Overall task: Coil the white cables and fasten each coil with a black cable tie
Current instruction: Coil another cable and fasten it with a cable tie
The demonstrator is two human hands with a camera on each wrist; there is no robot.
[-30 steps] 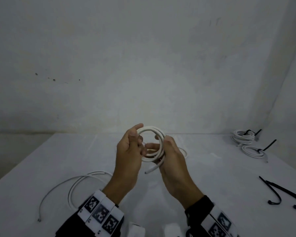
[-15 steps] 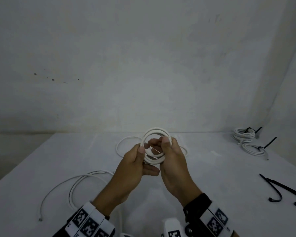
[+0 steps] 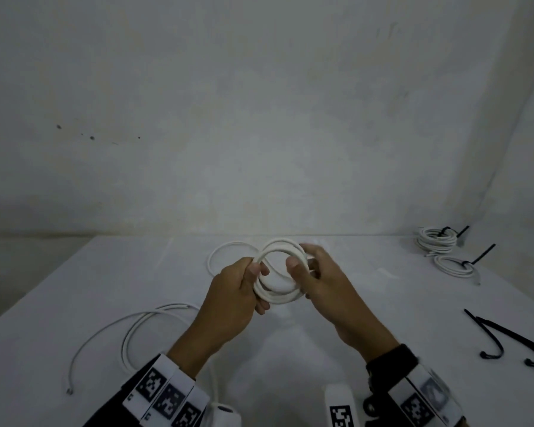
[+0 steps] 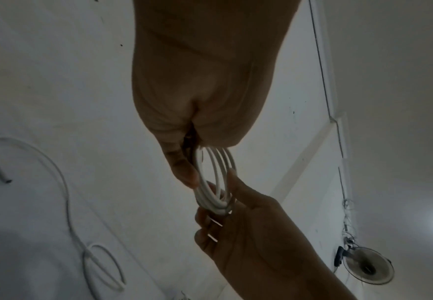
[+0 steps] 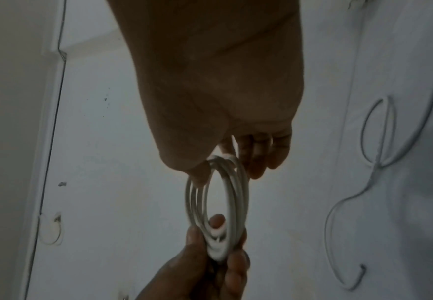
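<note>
White cable, wound into a coil (image 3: 279,274) of several turns, is held above the table (image 3: 74,291) between both hands, roughly at the middle of the head view. The coil's left side is gripped by the left hand (image 3: 232,298), its thumb laid over the turns and its fingers curled beneath them; the right side is pinched by the right hand (image 3: 327,291), thumb in front and fingers behind. In the left wrist view the turns (image 4: 216,182) are seen fanned slightly apart between the two hands, and in the right wrist view the same ring (image 5: 217,207) is shown edge-on and blurred. A loose loop (image 3: 228,252) of the same cable is seen lying on the table behind the left hand. Another white cable (image 3: 127,331), uncoiled, is spread on the table at the left. Two finished coils (image 3: 438,241), each with a black tie through it, are set at the far right corner, and spare black ties (image 3: 506,337) lie near the right edge, well apart from the hands.
</note>
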